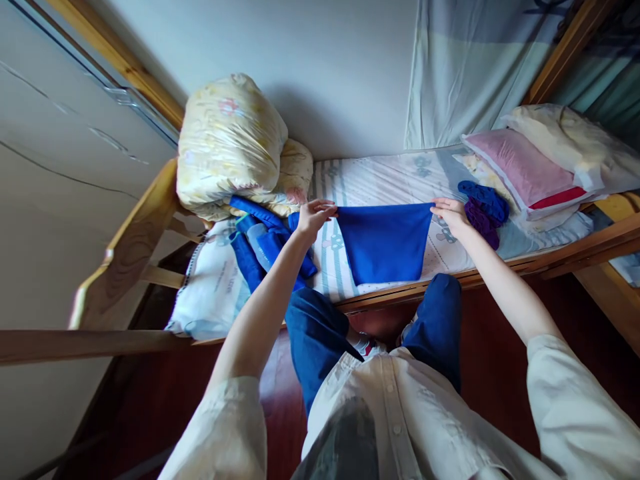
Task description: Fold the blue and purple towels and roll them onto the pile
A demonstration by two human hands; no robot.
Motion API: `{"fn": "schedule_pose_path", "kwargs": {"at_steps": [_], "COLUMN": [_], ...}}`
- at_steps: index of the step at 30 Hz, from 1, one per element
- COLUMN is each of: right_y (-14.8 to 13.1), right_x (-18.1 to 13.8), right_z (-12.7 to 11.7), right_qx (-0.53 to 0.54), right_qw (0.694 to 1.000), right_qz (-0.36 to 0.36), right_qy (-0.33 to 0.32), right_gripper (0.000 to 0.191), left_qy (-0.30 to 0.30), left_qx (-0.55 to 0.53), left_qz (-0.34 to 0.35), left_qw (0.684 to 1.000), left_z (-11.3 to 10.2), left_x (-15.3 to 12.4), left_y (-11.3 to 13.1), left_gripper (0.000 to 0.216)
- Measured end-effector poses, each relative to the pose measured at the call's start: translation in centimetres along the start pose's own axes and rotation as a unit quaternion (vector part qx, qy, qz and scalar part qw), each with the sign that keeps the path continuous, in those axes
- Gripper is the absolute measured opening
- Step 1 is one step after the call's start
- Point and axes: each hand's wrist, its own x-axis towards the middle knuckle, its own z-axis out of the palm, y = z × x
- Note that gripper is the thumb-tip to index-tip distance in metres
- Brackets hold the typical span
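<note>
A plain blue cloth [387, 243] is stretched between my two hands above the bed's near side. My left hand [316, 217] pinches its upper left corner, and my right hand [449, 212] pinches the upper right one. The cloth hangs down from that taut top edge, its lower edge close to the bed's wooden rail. Left of it, near my left forearm, lie several rolled or folded blue cloths [265, 237], partly hidden by that arm. Beyond my right hand sit a crumpled blue cloth [484, 200] and a purple cloth [481, 225].
A large rolled yellow quilt [230, 143] stands at the left end of the patterned mattress [370, 177]. Pink and white pillows [523, 163] are piled at the right. A wooden rail [525, 267] runs along the front, and a headboard [125, 247] rises at left.
</note>
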Motion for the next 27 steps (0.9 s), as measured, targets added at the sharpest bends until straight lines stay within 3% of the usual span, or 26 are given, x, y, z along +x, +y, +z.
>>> {"fn": "schedule_pose_path", "kwargs": {"at_steps": [5, 9, 13, 17, 20, 23, 27], "right_y": [0.3, 3.9, 10.0, 16.4, 20.2, 22.4, 23.8], "right_x": [1.5, -0.6, -4.2, -7.8, -9.4, -10.0, -9.9], "right_z": [1.5, 1.9, 3.0, 3.9, 3.9, 3.6, 3.3], "right_qx": [-0.037, -0.077, -0.112, -0.152, -0.158, -0.15, -0.147], "right_qw": [0.99, 0.985, 0.991, 0.985, 0.976, 0.975, 0.971], "right_qz": [-0.135, -0.152, -0.078, 0.075, 0.141, 0.163, 0.188], "right_qy": [0.008, 0.005, -0.009, -0.033, -0.043, -0.035, -0.021], "right_gripper": [0.037, 0.024, 0.012, 0.019, 0.022, 0.017, 0.021], "left_qy": [0.039, 0.056, 0.039, -0.009, -0.029, -0.031, -0.035], "left_qx": [0.01, 0.072, 0.116, 0.199, 0.219, 0.224, 0.23], "left_qz": [0.123, 0.106, 0.035, -0.123, -0.185, -0.21, -0.227], "left_qw": [0.992, 0.99, 0.992, 0.972, 0.958, 0.951, 0.946], "left_z": [-0.4, -0.5, 0.4, 1.7, 2.3, 2.4, 2.3], "left_x": [1.9, 0.2, -2.7, -5.7, -7.5, -8.3, -7.8], "left_y": [0.1, -4.8, -11.9, -18.9, -23.1, -25.8, -27.2], "left_gripper": [0.062, 0.078, 0.064, 0.051, 0.047, 0.045, 0.041]}}
